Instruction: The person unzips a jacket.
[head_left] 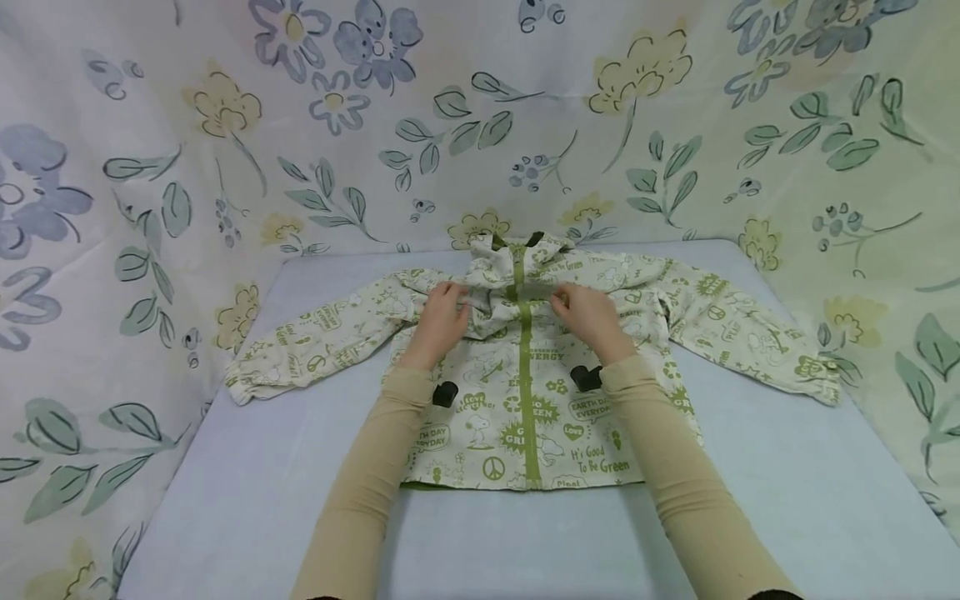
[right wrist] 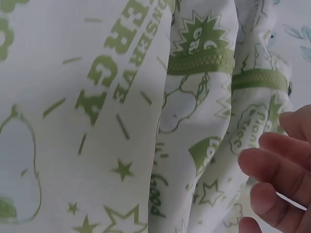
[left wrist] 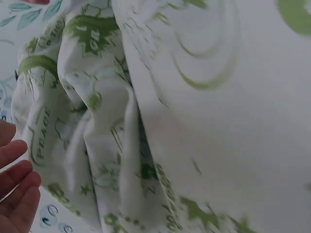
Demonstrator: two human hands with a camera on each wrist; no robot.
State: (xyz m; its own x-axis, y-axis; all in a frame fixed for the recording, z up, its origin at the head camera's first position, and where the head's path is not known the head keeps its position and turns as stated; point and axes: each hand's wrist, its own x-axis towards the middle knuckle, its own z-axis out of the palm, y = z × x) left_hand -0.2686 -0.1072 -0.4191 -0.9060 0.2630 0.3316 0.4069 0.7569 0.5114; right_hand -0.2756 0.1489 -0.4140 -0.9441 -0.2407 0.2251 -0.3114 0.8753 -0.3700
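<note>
A white zip-up jacket (head_left: 480, 375) with green cartoon and slogan print lies front up, its green zipper (head_left: 527, 383) down the middle. Both sleeves spread out sideways, and the upper chest is bunched in folds below the collar (head_left: 517, 250). My left hand (head_left: 442, 321) is over the chest folds left of the zipper. Its fingers (left wrist: 19, 182) appear loosely bent beside the cloth in the left wrist view. Right of the zipper, my right hand (head_left: 588, 317) is at the same height. Slightly curved, spread fingers (right wrist: 277, 170) show near the folds in the right wrist view, with no cloth between them.
The jacket rests on a table with a pale cover (head_left: 300, 467). A flower-print curtain (head_left: 480, 125) hangs behind and along both sides. A small black device (head_left: 444, 393) sits at the left wrist, and another black device (head_left: 585, 377) at the right.
</note>
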